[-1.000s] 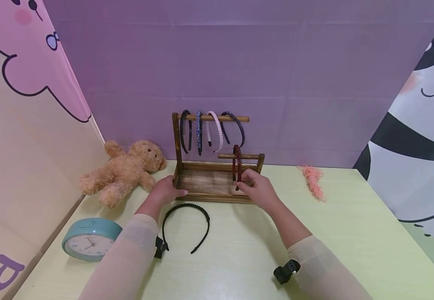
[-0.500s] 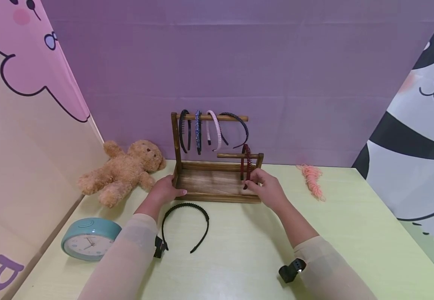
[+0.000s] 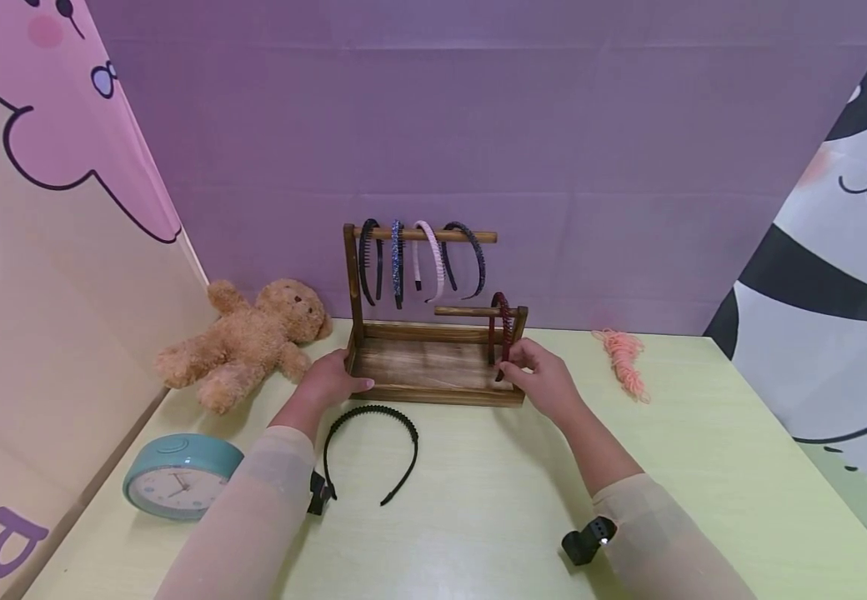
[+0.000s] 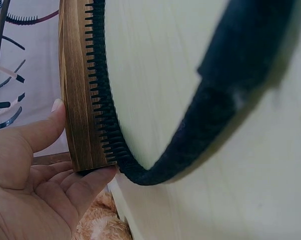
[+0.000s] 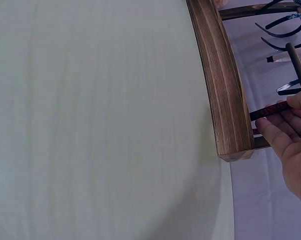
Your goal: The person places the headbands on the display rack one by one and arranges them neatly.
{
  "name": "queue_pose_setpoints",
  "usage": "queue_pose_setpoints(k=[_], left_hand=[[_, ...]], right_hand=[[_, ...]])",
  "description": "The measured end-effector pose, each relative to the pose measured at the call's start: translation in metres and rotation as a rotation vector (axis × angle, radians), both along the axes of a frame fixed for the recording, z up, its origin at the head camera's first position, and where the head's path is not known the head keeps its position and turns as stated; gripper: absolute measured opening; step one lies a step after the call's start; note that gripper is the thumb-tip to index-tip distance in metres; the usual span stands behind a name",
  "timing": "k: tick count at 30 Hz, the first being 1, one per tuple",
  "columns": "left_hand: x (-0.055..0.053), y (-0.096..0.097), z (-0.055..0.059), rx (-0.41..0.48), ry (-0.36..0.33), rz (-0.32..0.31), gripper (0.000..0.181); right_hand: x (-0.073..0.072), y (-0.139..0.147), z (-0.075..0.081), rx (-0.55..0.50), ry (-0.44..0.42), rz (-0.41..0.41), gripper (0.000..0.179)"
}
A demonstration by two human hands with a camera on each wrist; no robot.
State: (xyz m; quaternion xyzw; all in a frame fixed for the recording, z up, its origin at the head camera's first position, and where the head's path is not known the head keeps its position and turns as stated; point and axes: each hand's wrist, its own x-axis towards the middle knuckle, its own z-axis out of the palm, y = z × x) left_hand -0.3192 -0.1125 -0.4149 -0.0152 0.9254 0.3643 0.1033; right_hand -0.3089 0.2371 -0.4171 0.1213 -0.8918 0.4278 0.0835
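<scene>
My left hand (image 3: pixel 324 383) grips the left end of the wooden headband stand (image 3: pixel 433 397), thumb over the tray's front corner. With thumb and fingers, my right hand (image 3: pixel 546 383) pinches the lower end of a dark red toothed headband (image 3: pixel 507 321), which hangs over the short lower bar close to its right post. From the upper bar hang a black headband (image 3: pixel 363 265), a glittery blue one (image 3: pixel 397 262), a pale pink one (image 3: pixel 437 262) and a dark one (image 3: pixel 479 258). Another black headband (image 4: pixel 103 95) lies on the table before the stand, looming large in the left wrist view.
A teddy bear (image 3: pixel 253 337) lies left of the stand. Nearer on that side is a teal clock (image 3: pixel 186 479). Pink yarn (image 3: pixel 624 362) lies on the table (image 3: pixel 704 467) to the right. A purple backdrop (image 3: pixel 628 167) stands behind.
My right hand has slid the dark red headband rightward along the lower bar toward the post. The dark headband above it swung out right and back. My left hand stays put.
</scene>
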Motion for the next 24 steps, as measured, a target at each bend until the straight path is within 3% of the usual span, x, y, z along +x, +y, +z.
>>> queue_pose_setpoints(k=[24], left_hand=[[0.0004, 0.0003, 0.0006, 0.001, -0.009, -0.002, 0.084]], right_hand=[[0.0012, 0.0039, 0.0006, -0.004, -0.048, -0.008, 0.027]])
